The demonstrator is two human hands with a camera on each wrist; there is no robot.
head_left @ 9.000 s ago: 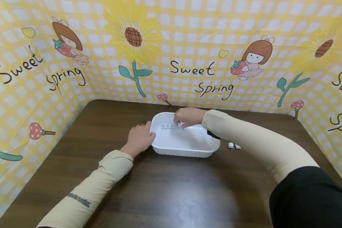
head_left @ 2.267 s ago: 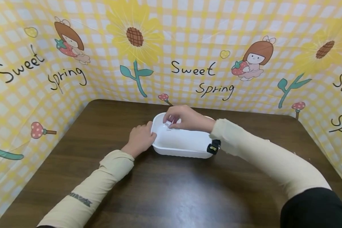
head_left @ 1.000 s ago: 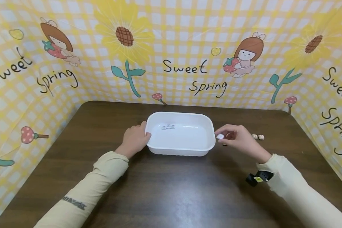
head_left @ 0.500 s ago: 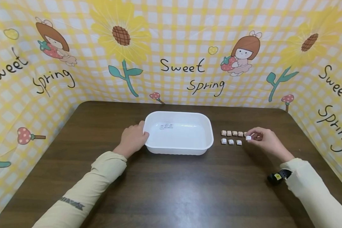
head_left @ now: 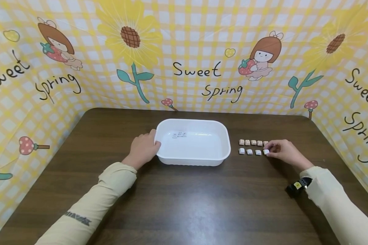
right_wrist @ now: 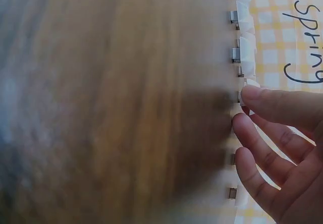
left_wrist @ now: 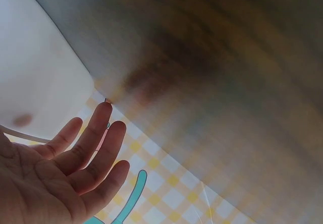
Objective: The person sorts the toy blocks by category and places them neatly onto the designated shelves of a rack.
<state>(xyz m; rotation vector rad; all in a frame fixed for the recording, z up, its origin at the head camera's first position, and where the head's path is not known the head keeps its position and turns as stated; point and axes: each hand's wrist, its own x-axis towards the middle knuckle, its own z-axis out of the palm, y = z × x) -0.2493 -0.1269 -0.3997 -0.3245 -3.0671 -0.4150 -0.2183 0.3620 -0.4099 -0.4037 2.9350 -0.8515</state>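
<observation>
A white plastic tray (head_left: 196, 162) stands on the brown table, with three white keycaps (head_left: 179, 134) in its far left part. My left hand (head_left: 142, 148) holds the tray's left end, thumb over the rim; in the left wrist view the other fingers (left_wrist: 96, 153) spread loosely below its wall. To the right of the tray, my right hand (head_left: 285, 152) pinches a white keycap (head_left: 266, 152) between thumb and finger. That keycap sits at the right end of a front row of white keycaps (head_left: 249, 152). Behind runs a row of cream keycaps (head_left: 253, 142), its right end partly hidden by my fingers.
The wood-grain table (head_left: 184, 200) reaches back to a yellow checked cloth (head_left: 199, 44) that hangs behind and on both sides. A black wrist camera (head_left: 295, 187) is strapped to the right wrist.
My right hand first worked inside the tray, then carried a white keycap out to the right. Within the last half second it has lowered that keycap to the front row. The left hand stays at the tray.
</observation>
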